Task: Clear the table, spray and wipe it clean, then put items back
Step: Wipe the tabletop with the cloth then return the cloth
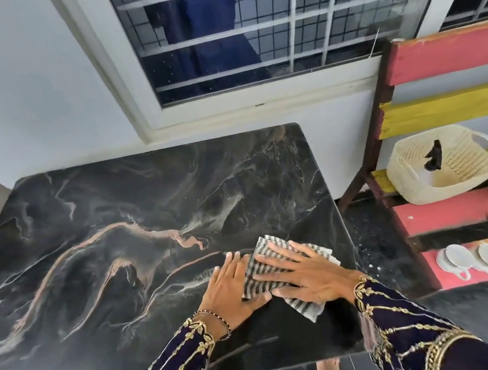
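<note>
Hands flat, fingers straight: the right hand (310, 276) presses a striped cloth (285, 269) onto the dark marble surface (110, 238) near its right edge, the left hand (232, 289) overlapping the cloth's left end, its long axis running near-right to far-left.

Table (116, 237) glossy dark marble; cloth (268, 264) striped woven fabric; basket (422, 188) cream plastic weave.

Dark marbled table (90, 234) — striped cloth (268, 265) flat near right edge.
</note>
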Available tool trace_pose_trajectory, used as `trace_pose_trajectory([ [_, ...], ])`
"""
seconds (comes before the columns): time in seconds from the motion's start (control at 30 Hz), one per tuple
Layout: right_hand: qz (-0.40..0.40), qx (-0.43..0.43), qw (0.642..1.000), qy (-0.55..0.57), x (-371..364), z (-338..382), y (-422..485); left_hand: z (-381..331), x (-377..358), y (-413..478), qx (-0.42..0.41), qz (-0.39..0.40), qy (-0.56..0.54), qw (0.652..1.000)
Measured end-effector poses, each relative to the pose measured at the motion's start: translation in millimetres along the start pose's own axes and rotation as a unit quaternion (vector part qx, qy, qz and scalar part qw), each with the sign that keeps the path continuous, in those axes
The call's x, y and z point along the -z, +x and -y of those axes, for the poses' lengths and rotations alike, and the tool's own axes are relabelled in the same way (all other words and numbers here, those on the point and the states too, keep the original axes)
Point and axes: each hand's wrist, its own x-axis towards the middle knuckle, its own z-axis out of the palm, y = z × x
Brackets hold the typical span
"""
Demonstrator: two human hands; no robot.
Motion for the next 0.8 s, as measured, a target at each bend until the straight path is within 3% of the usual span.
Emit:
trace_pose_trajectory([
  [0.37, -0.005, -0.045, 0.999, -0.005, 83.9, -160.5, 118.0, -9.1, 53.1, 163.3, 0.080, -0.026, 0.037, 0.996],
  [0.6, -0.024, -0.056, 0.998, -0.002, 128.4, -233.2, 181.5, -10.8, 80.2, 236.5, 0.193, 0.084, 0.042, 0.977],
  [0.8, -0.033, -0.079, 0.996, 0.009, 160.4, -278.5, 222.2, -14.1, 79.0, 245.3, 0.212, 0.124, 0.023, 0.969],
])
